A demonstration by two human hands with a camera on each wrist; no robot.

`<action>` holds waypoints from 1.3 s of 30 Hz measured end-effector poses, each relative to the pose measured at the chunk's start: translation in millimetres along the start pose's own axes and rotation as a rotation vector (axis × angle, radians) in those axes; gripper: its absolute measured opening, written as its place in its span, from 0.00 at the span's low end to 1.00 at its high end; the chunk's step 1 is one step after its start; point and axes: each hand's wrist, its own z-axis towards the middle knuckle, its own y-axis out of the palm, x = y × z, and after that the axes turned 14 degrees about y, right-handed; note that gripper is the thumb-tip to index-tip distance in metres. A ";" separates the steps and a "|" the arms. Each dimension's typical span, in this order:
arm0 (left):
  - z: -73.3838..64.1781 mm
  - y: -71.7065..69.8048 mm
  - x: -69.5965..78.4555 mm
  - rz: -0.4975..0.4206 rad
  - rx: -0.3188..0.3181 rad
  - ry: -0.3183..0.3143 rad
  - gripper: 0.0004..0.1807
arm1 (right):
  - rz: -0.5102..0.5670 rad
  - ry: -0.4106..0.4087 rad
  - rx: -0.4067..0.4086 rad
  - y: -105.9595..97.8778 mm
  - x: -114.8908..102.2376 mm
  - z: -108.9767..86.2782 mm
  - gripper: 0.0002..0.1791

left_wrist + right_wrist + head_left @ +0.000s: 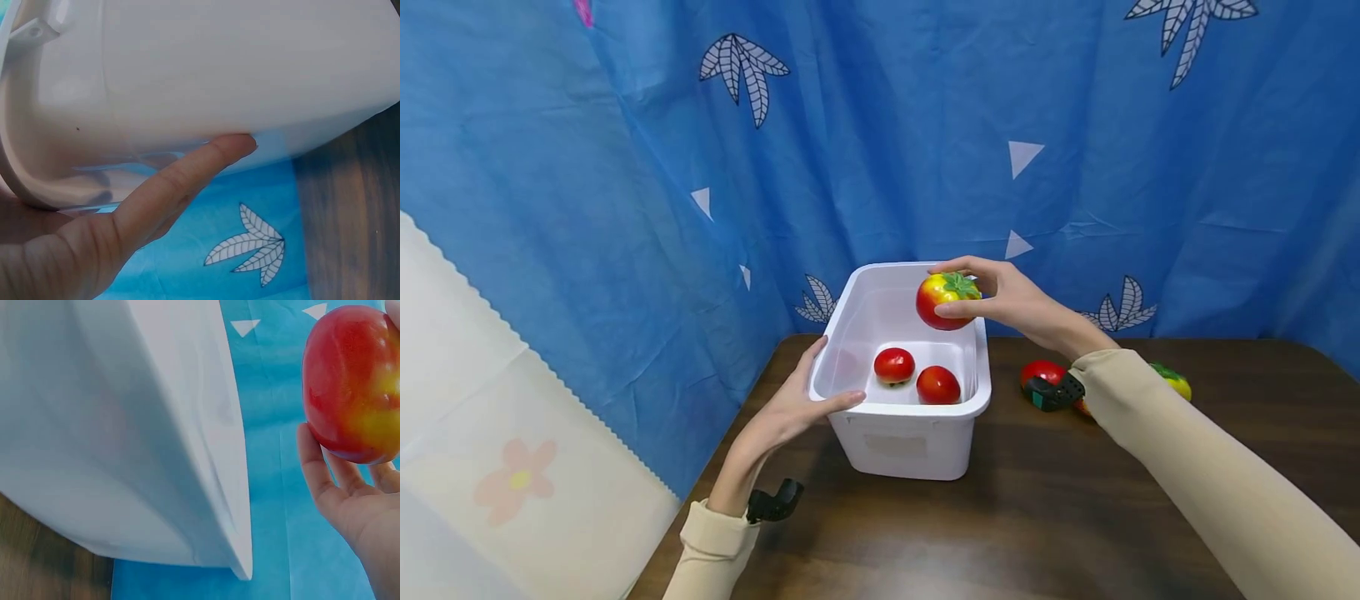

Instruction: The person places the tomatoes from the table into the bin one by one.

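Beige sleeve (1195, 458) of the right arm is nearest the head camera. With the right hand (1018, 300) I hold a red-and-yellow fruit (932, 292) above the white bin (906, 448), fingers and thumb clamped round it. With the left hand (790, 407) I hold the bin's near-left corner, rim between spread thumb and fingers. Two red fruits (894, 366) lie inside.

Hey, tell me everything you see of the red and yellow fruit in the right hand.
The fruit is plump and rounded, glossy red blending into yellow around its leafy green top, which faces up. Its smooth shine looks like plastic. The right hand holds it, the only thing visibly touching it. In the head view it appears over the far right part of the white bin.
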 end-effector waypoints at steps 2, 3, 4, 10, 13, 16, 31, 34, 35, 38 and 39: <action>0.1 0.4 -0.2 0.002 0.002 -0.006 0.59 | 0.001 0.000 -0.007 4.0 -2.0 4.1 0.34; 0.3 0.5 -0.2 0.002 0.001 -0.007 0.59 | 0.000 0.001 -0.007 5.8 -2.7 6.0 0.34; 0.3 0.7 -0.2 0.001 0.001 -0.007 0.59 | 0.000 0.002 -0.008 7.4 -3.5 7.6 0.34; 0.4 1.4 -0.2 -0.003 -0.003 -0.009 0.59 | -0.019 0.003 0.005 16.3 -8.1 16.0 0.34; 0.6 0.9 0.3 0.008 0.000 -0.013 0.59 | -0.025 0.004 0.004 19.7 -9.3 19.9 0.34; 0.4 0.2 0.6 0.013 0.001 -0.017 0.59 | -0.017 0.007 -0.003 22.2 -10.4 23.9 0.33; 0.0 -0.3 1.1 -0.004 -0.002 -0.029 0.59 | 0.020 -0.008 -0.030 37.8 -17.5 36.7 0.34; 0.5 0.9 1.1 -0.003 -0.001 -0.026 0.59 | 0.025 -0.003 -0.026 38.4 -17.0 37.3 0.34; 0.6 1.5 1.1 -0.002 -0.002 -0.024 0.59 | 0.029 -0.001 -0.025 38.5 -16.9 37.1 0.34; 0.4 2.8 1.1 -0.001 -0.002 -0.015 0.60 | 0.041 0.001 -0.028 38.8 -16.2 36.8 0.35; 0.2 3.0 1.2 -0.002 -0.003 -0.012 0.59 | 0.045 0.001 -0.027 39.2 -16.1 36.7 0.35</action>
